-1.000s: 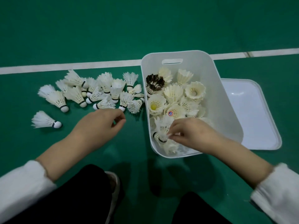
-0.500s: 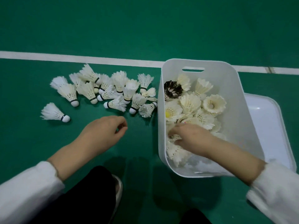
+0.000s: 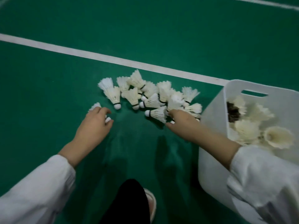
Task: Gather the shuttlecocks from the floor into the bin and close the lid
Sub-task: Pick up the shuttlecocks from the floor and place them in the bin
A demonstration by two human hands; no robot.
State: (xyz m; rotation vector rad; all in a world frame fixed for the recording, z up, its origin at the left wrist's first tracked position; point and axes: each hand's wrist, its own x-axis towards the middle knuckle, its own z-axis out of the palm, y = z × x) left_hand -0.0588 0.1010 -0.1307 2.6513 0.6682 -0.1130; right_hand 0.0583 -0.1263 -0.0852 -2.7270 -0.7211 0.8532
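Shuttlecocks: loose heap on the green floor, just left of the bin, with the closest ones almost at its wall. White feathers, white corks, dark bands. They lie on their sides and overlap, corks mostly pointing toward the person.

Lone shuttlecock sits further left of the bin, apart from the heap. Left hand is on top of it, palm down, fingers curled round it. Only the cork and a bit of feather tip show.

Right hand reaches past the bin's left wall to the heap's near edge. Thumb and forefinger pinch the feather skirt of the nearest shuttlecock, which lies on its side with its cork pointing away from the bin. The other fingers are hidden behind the hand. The right forearm crosses over the bin's near-left rim.

Bin is white plastic with an open top and a handle slot in the far wall; its right side is cut off by the frame. Binned shuttlecocks are piled inside, mostly skirts up, with one dark-feathered shuttlecock against the left wall.

White line runs across the floor beyond the heap and ends behind the bin's far-left corner. White sleeves on both arms. Black-clad knee and pale shoe are left of the bin, nearest the person. Frame is soft, so fine detail is blurred.
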